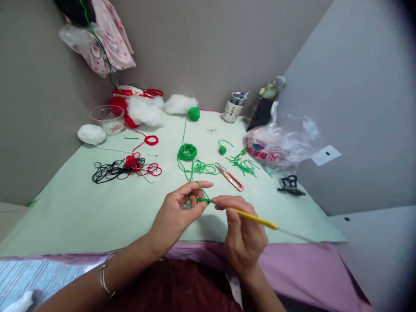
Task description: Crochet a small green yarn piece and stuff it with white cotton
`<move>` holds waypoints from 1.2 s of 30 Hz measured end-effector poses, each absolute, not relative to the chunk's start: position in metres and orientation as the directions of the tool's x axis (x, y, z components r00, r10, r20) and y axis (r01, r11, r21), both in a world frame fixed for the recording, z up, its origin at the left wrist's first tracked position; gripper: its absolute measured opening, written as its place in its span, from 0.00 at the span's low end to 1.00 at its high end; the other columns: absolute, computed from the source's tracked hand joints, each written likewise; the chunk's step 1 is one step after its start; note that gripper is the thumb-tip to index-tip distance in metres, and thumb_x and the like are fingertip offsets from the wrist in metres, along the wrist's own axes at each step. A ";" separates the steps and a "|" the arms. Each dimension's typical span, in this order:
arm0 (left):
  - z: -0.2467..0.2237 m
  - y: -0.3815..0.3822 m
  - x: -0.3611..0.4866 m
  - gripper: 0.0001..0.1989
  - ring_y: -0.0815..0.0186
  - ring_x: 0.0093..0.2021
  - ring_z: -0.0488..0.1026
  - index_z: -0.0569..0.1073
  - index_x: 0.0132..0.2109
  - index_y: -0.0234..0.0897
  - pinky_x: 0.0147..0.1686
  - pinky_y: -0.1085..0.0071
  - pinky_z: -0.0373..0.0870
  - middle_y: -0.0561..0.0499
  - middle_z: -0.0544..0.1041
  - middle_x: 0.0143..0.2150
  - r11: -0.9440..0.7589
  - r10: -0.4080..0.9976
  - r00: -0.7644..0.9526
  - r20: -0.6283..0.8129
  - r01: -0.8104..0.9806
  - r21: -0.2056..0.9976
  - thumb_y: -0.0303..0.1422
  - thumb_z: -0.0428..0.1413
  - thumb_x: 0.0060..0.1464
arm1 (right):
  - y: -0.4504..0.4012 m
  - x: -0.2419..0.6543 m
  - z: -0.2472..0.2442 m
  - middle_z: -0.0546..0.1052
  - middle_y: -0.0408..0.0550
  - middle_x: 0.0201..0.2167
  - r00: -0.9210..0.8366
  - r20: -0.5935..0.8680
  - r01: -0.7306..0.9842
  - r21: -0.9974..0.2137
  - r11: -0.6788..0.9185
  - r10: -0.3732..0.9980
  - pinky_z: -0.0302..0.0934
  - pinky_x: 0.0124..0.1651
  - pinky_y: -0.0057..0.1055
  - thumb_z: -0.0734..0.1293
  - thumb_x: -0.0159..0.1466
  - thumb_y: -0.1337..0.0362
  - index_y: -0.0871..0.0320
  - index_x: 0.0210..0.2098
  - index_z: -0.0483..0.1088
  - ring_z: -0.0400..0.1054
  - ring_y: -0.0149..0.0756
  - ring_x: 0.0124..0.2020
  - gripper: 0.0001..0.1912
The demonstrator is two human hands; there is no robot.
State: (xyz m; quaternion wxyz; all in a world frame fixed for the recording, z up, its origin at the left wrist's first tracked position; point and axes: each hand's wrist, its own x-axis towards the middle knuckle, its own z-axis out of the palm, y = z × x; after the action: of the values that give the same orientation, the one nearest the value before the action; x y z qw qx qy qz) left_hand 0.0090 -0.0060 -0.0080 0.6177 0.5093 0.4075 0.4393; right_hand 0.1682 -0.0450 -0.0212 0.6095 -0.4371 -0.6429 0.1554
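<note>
The left hand (173,212) is raised over the near part of the desk (97,221), grasping a small green crochet piece (204,200) between thumb and fingers. A green strand passes over its index finger, which is extended. The right hand (245,236) is closed around a yellow-handled hook (255,218) in a pen-like grip; the hook's metal tip meets the crochet piece at the left fingertips. Exact stitch detail is too small to determine.

Beyond the hands lies a coil of green yarn (187,152), with a green ball (194,114) farther back. Orange-handled thread snips (231,178) lie to the right of the coil, just beside green yarn scraps (243,166). A small green ball with a loose tail (222,150) is near the scraps.

To the left, tangled black yarn (110,172) partly underlies red yarn (131,161). A red ring (151,140) lies behind these. Near the wall are white stuffing (146,112), a clear tub (107,117) and an upright pen cup (234,109). A plastic bag (282,141) occupies the right side, with a black clip (290,186) in front.
</note>
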 end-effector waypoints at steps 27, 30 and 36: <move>-0.002 -0.007 0.014 0.16 0.72 0.29 0.65 0.82 0.52 0.39 0.37 0.72 0.67 0.55 0.74 0.35 -0.095 0.972 0.218 0.090 0.014 0.995 0.29 0.63 0.56 | -0.043 0.171 -0.024 0.82 0.48 0.40 0.050 0.740 0.427 -0.623 0.655 0.670 0.73 0.42 0.35 0.62 0.72 0.75 0.55 0.49 0.73 0.77 0.36 0.41 0.13; -0.004 -0.008 0.016 0.17 0.72 0.30 0.65 0.82 0.52 0.39 0.38 0.72 0.67 0.55 0.73 0.35 -0.134 0.974 0.188 0.129 0.012 0.991 0.27 0.62 0.55 | -0.042 0.170 -0.020 0.82 0.51 0.39 -0.048 0.794 0.563 -0.480 0.673 0.606 0.74 0.41 0.33 0.61 0.73 0.74 0.56 0.48 0.73 0.78 0.36 0.40 0.12; -0.006 -0.006 0.016 0.22 0.71 0.33 0.67 0.80 0.58 0.42 0.37 0.73 0.67 0.55 0.72 0.36 0.087 0.973 0.223 -0.053 -0.143 0.986 0.31 0.66 0.56 | -0.045 0.164 -0.032 0.82 0.56 0.45 -0.160 0.870 0.765 -0.189 0.616 0.465 0.75 0.44 0.35 0.67 0.68 0.77 0.58 0.53 0.76 0.78 0.40 0.46 0.16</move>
State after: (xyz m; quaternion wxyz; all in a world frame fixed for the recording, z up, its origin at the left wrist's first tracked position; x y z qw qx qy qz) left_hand 0.0161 -0.0056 -0.0061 0.6059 0.4946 0.4198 0.4604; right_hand 0.1640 -0.0450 -0.0322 0.5003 -0.4118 -0.7468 -0.1496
